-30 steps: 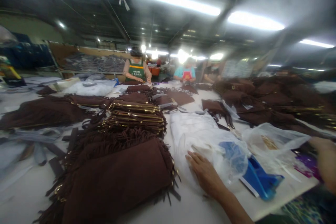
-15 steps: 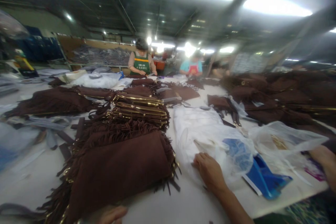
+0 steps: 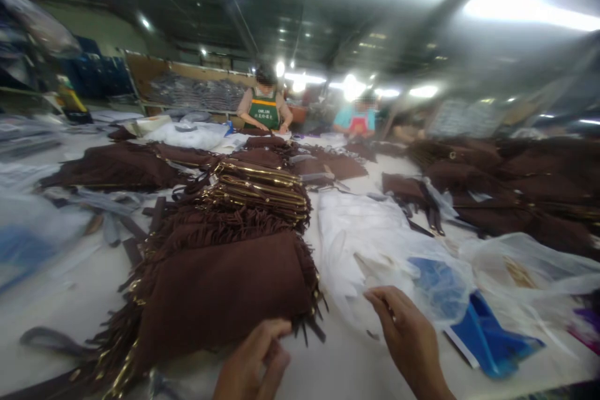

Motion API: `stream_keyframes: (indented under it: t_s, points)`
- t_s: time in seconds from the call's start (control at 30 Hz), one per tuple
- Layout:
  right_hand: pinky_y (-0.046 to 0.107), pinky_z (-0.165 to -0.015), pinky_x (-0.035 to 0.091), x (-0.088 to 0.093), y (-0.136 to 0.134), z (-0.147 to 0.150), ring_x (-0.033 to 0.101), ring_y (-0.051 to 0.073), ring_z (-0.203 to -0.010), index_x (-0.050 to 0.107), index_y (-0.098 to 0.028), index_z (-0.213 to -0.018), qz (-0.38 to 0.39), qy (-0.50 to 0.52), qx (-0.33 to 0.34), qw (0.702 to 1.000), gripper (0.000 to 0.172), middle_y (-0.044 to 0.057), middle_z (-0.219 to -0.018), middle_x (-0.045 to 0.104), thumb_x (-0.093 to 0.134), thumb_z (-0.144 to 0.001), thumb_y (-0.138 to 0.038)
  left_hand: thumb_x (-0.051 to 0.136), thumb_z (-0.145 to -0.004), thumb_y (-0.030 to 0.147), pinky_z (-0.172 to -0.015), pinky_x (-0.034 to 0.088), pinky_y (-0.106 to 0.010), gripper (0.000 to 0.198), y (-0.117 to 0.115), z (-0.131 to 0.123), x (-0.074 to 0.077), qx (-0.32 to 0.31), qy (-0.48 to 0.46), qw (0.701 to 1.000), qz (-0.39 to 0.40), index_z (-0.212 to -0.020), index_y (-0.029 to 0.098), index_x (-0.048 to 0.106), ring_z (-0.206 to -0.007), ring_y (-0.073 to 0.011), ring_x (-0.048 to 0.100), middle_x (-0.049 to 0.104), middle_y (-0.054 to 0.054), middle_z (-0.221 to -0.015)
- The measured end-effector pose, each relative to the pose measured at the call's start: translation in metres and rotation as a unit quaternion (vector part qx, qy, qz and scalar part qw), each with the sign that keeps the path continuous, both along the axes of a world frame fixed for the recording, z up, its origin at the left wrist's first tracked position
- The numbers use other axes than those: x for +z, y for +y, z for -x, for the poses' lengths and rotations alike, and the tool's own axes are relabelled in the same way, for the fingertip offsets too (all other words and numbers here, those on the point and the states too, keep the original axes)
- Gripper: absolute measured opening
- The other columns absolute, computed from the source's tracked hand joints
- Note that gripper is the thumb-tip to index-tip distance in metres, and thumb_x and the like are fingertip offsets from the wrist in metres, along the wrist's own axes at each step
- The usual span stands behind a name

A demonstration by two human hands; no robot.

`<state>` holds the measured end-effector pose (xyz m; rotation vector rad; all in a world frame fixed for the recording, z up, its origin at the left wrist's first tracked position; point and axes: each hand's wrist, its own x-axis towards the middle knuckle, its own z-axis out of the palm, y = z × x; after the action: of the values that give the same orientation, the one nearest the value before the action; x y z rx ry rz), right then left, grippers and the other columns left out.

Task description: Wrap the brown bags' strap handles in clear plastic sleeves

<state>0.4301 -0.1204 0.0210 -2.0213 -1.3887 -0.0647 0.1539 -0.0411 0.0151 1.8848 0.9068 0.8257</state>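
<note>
My left hand (image 3: 255, 359) is just in front of the near edge of a dark brown fringed bag (image 3: 225, 287), fingers bent and apart from the thumb, nothing visible in it. The bag lies flat on top of fringed brown pieces with gold-coloured metal fittings. To the right, my right hand (image 3: 407, 331) is over the near side of a clear plastic bag (image 3: 342, 269) with white contents. Its fingertips are pinched together; whether something small is between them I cannot make out. A tiny dark bit (image 3: 372, 335) shows just below those fingers.
Behind the fringed bag stands a stack of brown pieces with gold zips (image 3: 262, 190). A blue tray-like thing (image 3: 497, 337) lies right of my right hand. Brown bags (image 3: 529, 190) are heaped at far right. Two people, one in a green apron (image 3: 263, 111), are across the white table (image 3: 323, 375).
My right hand has come off the white contents of the plastic bag toward me. My left hand has risen into view beside the brown bag's near edge. The view has shifted slightly left.
</note>
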Motion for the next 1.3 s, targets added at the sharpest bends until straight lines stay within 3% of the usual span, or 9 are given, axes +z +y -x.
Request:
stream_keyframes:
  t_s: [0.07, 0.17, 0.27, 0.37, 0.73, 0.9, 1.07, 1.17, 1.3]
  points:
    - [0.025, -0.068, 0.045, 0.016, -0.004, 0.029, 0.060, 0.018, -0.073, 0.061, -0.025, -0.082, 0.005, 0.075, 0.095, 0.993, 0.025, 0.000, -0.078, 0.064, 0.050, -0.095, -0.043, 0.056, -0.091, 0.044, -0.106, 0.040, -0.033, 0.049, 0.004, -0.012, 0.015, -0.057, -0.039, 0.995, -0.069, -0.136, 0.026, 0.053, -0.125, -0.0258, 0.053, 0.053, -0.009, -0.141]
    - [0.022, -0.063, 0.045, 0.033, -0.003, 0.061, 0.058, 0.016, -0.066, 0.059, -0.025, -0.076, 0.027, 0.178, 0.202, 0.963, 0.026, -0.002, -0.070, 0.060, 0.053, -0.094, -0.042, 0.067, -0.086, 0.040, -0.114, 0.030, -0.036, 0.064, 0.010, -0.028, 0.035, -0.149, -0.065, 0.985, -0.061, -0.144, 0.025, 0.044, -0.137, -0.0273, 0.038, 0.042, -0.010, -0.150]
    - [0.021, -0.062, 0.044, 0.034, 0.007, 0.068, 0.057, 0.015, -0.066, 0.060, -0.024, -0.074, 0.038, 0.214, 0.208, 0.954, 0.027, -0.003, -0.069, 0.061, 0.055, -0.092, -0.044, 0.070, -0.083, 0.032, -0.098, 0.043, -0.032, 0.036, 0.017, -0.039, 0.039, -0.146, -0.080, 0.986, 0.026, -0.118, 0.023, 0.068, -0.113, -0.0253, 0.058, 0.066, -0.008, -0.119]
    - [0.022, -0.063, 0.043, 0.024, 0.018, 0.054, 0.056, 0.016, -0.067, 0.062, -0.024, -0.074, 0.026, 0.206, 0.131, 0.969, 0.028, -0.003, -0.070, 0.061, 0.058, -0.089, -0.047, 0.069, -0.079, 0.022, -0.080, 0.044, -0.028, 0.016, 0.020, -0.049, 0.031, -0.077, -0.066, 0.991, 0.089, -0.095, 0.019, 0.073, -0.088, -0.0223, 0.063, 0.070, -0.005, -0.093]
    - [0.022, -0.052, 0.034, 0.018, 0.017, 0.040, 0.040, 0.011, -0.055, 0.048, -0.021, -0.065, 0.062, 0.340, 0.111, 0.932, 0.039, -0.007, -0.057, 0.041, 0.062, -0.082, -0.054, 0.060, -0.082, 0.027, -0.058, 0.032, -0.025, 0.018, 0.017, -0.075, 0.023, -0.023, -0.031, 0.990, 0.137, -0.066, 0.018, 0.062, -0.062, -0.0163, 0.057, 0.061, 0.002, -0.062]
    - [0.024, -0.047, 0.037, 0.004, 0.031, -0.004, 0.047, 0.013, -0.049, 0.046, -0.023, -0.070, 0.112, 0.159, 0.041, 0.980, 0.043, -0.004, -0.056, 0.048, 0.039, -0.091, -0.059, 0.052, -0.087, 0.033, -0.053, 0.023, -0.026, 0.031, 0.017, -0.067, 0.012, 0.013, -0.029, 0.988, 0.149, -0.060, 0.018, 0.053, -0.054, -0.0125, 0.044, 0.045, 0.005, -0.054]
    - [0.031, -0.055, 0.035, -0.008, 0.055, -0.067, 0.057, 0.023, -0.064, 0.054, -0.020, -0.078, 0.105, -0.035, -0.085, 0.990, 0.028, 0.008, -0.072, 0.060, 0.040, -0.093, -0.040, 0.067, -0.073, 0.050, -0.052, 0.031, -0.024, 0.037, 0.022, -0.051, -0.007, -0.003, -0.182, 0.925, 0.334, -0.065, 0.016, 0.057, -0.053, -0.0142, 0.049, 0.058, 0.000, -0.057]
    - [0.032, -0.057, 0.036, -0.023, 0.065, -0.083, 0.060, 0.024, -0.068, 0.058, -0.020, -0.079, 0.133, -0.105, -0.049, 0.984, 0.024, 0.012, -0.084, 0.063, 0.039, -0.091, -0.028, 0.075, -0.065, 0.058, -0.051, 0.035, -0.024, 0.046, 0.024, -0.037, -0.011, -0.007, -0.212, 0.892, 0.399, -0.069, 0.015, 0.059, -0.051, -0.0150, 0.054, 0.068, -0.005, -0.062]
    - [0.034, -0.065, 0.045, -0.026, 0.056, -0.082, 0.066, 0.027, -0.078, 0.065, -0.019, -0.093, 0.170, -0.144, 0.036, 0.974, 0.022, 0.013, -0.093, 0.068, 0.047, -0.084, -0.028, 0.081, -0.063, 0.054, -0.058, 0.038, -0.024, 0.046, 0.025, -0.017, -0.009, 0.024, -0.228, 0.894, 0.384, -0.068, 0.014, 0.059, -0.059, -0.0157, 0.060, 0.072, -0.008, -0.067]
